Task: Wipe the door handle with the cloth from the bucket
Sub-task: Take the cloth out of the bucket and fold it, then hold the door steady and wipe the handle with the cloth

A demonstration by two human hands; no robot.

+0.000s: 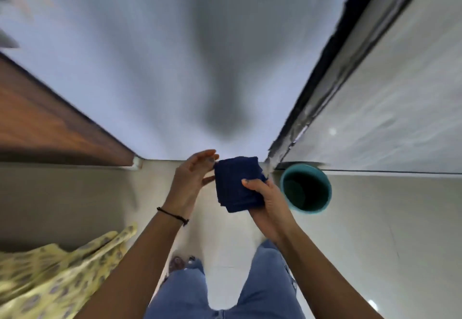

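Observation:
A folded dark blue cloth [236,183] is held in front of me above the floor. My right hand [268,200] grips its lower right side, thumb lying across the top. My left hand [193,176] touches the cloth's upper left edge with its fingertips, the fingers spread and mostly straight. A teal bucket [306,188] stands on the floor just right of my right hand, dark inside. No door handle shows in this blurred view.
A white wall [175,56] rises straight ahead. A brown wooden panel [50,124] stands at the left, a dark-framed glossy panel [375,94] at the right. Yellow patterned fabric [50,273] hangs at lower left. My jeans and feet are below.

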